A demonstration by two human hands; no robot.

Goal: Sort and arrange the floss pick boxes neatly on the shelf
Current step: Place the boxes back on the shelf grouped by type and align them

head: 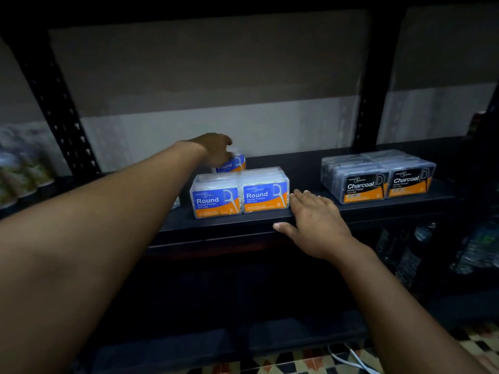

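My left hand (216,148) stretched deep onto shelf (305,168), fingers curled round rear Round box (234,163) behind front Round pair (240,194). My right hand (310,220) flat on shelf edge, fingers spread, touching pair's right side. Charcoal boxes (378,175) well apart, right.

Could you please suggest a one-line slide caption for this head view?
Left hand grips a Round floss box behind two front ones while the right hand rests on the shelf edge, Charcoal boxes apart.

Water bottles (421,247) on a lower right shelf, white cable (351,359) on patterned floor tiles (475,344)
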